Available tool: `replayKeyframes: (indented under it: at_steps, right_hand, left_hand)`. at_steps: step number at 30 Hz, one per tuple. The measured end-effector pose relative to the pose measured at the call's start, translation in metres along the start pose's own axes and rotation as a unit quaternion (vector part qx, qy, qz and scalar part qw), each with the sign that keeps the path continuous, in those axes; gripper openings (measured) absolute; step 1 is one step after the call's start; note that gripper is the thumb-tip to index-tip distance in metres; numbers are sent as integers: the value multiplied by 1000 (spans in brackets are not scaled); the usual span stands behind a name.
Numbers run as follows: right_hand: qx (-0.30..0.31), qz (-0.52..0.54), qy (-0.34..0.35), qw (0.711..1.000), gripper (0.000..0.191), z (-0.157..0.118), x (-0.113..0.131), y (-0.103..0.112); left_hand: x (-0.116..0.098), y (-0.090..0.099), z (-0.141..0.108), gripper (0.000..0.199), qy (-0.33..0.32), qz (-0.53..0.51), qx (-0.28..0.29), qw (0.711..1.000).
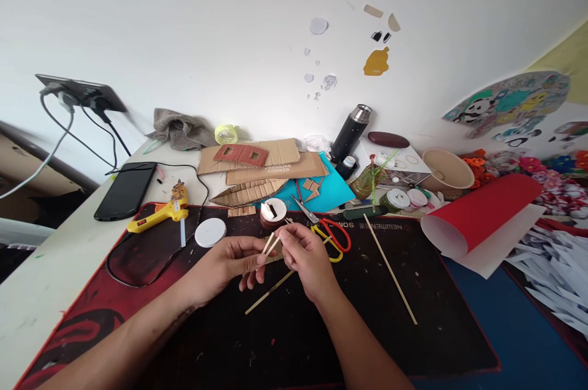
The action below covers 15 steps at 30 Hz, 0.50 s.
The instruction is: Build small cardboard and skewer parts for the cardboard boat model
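My left hand [239,260] is closed in a pinch on short pale wooden sticks [269,243], which spread in a narrow V above the thumb. My right hand [306,256] pinches the upper end of one of these sticks. Behind the fingers a bit of brown cardboard [277,253] shows, mostly hidden. Below the hands, a longer thin wooden stick [263,300] lies on the black mat [220,347]. Scissors [331,238] with red and yellow handles rest just beyond my right hand. Farther right lies another long stick [391,269].
Left on the mat are a yellow glue gun [160,217] with its cord and a white lid [210,232]. A small jar [272,212], cut cardboard [257,166], blue paper [334,188] and a black thermos [351,133] stand or lie at the back. A red paper roll [487,212] is at right.
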State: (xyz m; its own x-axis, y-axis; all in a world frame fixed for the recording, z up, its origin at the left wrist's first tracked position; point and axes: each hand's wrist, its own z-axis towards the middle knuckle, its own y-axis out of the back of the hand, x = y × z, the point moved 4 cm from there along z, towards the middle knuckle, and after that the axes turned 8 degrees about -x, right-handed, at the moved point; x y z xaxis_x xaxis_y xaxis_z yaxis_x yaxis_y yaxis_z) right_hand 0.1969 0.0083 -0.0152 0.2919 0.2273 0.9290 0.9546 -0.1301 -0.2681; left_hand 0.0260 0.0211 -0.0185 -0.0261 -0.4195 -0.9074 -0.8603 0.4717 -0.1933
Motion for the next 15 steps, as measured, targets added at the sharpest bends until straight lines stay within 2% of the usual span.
replayKeyframes:
  at_steps: [5, 15]
  right_hand:
    - [-8, -7, 6, 1000, 38, 1, -1, 2]
    - [-6, -18, 6, 1000, 39, 0, 1, 1]
  left_hand:
    - [1, -3, 0, 50, 14, -32, 22, 999]
    - [0, -5, 0, 45, 12, -36, 14, 999]
